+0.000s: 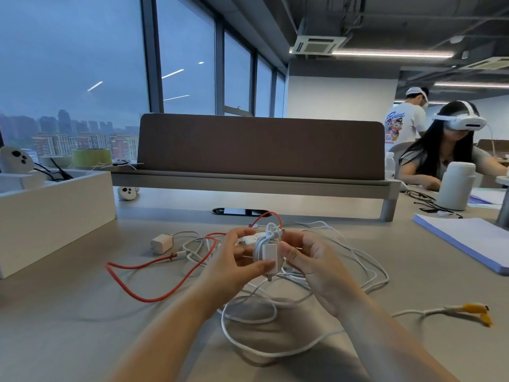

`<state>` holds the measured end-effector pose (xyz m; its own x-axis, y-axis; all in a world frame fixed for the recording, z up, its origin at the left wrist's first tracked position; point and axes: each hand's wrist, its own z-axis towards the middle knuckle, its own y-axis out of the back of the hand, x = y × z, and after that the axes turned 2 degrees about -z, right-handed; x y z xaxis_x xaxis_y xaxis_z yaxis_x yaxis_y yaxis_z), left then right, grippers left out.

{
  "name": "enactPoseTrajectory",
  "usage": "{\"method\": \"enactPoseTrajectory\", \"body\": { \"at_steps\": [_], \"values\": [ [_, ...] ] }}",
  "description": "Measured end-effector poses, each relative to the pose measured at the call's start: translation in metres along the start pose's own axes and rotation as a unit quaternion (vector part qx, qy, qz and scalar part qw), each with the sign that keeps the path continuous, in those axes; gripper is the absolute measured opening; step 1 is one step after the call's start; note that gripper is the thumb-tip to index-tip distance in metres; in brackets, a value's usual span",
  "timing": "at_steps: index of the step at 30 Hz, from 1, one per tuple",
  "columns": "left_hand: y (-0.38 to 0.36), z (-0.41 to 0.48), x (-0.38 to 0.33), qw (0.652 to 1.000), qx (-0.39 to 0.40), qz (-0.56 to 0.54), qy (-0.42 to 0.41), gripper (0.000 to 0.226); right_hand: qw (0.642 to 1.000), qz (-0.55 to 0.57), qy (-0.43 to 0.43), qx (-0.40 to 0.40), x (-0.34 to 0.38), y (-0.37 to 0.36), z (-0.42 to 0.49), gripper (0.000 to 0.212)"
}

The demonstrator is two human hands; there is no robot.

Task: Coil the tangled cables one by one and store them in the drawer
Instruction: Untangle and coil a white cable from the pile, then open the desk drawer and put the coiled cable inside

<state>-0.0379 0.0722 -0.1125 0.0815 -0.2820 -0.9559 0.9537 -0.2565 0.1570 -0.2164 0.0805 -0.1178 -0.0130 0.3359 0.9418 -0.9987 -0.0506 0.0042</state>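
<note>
Cable [259, 244] coiled round the charger [268, 256]: my left hand [234, 263] pinches the charger, my right hand [316, 260] grips the cable; I'd tuck its end snugly.

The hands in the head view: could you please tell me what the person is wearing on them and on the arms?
Nothing visible: the left hand and right hand are bare, with no gloves, rings or watch. The left forearm and right forearm are uncovered to the frame's edge; no sleeves show.
</note>
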Motion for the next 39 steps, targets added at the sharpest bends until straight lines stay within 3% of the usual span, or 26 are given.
{"method": "enactPoseTrajectory", "body": {
  "at_steps": [6,9,11,14,20,26,30,35,39],
  "values": [
    [0.006,-0.003,-0.005,0.996,-0.046,-0.076,0.024,0.072,0.999,-0.008,-0.009,-0.030,0.007,-0.004,-0.003,0.046],
    [0.023,-0.011,-0.016,0.995,-0.065,-0.074,0.035,0.067,0.997,-0.077,0.009,-0.018,0.017,-0.017,-0.001,0.025],
    [0.043,-0.024,-0.026,0.994,-0.078,-0.069,0.043,0.066,0.991,-0.133,0.023,0.021,0.030,-0.040,0.003,0.013],
    [0.081,-0.057,-0.042,0.988,-0.123,-0.078,0.049,0.062,0.983,-0.152,0.024,0.104,0.050,-0.095,0.007,0.015],
    [0.159,-0.151,-0.065,0.965,-0.248,-0.076,0.044,0.057,0.970,-0.055,0.011,0.237,0.073,-0.214,-0.012,0.010],
    [0.225,-0.248,-0.066,0.924,-0.362,-0.114,0.053,0.055,0.936,0.020,-0.051,0.347,0.073,-0.328,-0.049,0.019],
    [0.254,-0.294,-0.056,0.900,-0.416,-0.106,0.073,0.042,0.911,0.009,-0.047,0.410,0.068,-0.382,-0.071,0.028],
    [0.276,-0.338,-0.042,0.871,-0.470,-0.105,0.093,0.027,0.886,0.010,-0.060,0.461,0.056,-0.434,-0.094,0.019],
    [0.287,-0.354,-0.032,0.862,-0.487,-0.099,0.102,0.034,0.871,-0.010,-0.061,0.488,0.048,-0.455,-0.099,0.030]
  ]
}}
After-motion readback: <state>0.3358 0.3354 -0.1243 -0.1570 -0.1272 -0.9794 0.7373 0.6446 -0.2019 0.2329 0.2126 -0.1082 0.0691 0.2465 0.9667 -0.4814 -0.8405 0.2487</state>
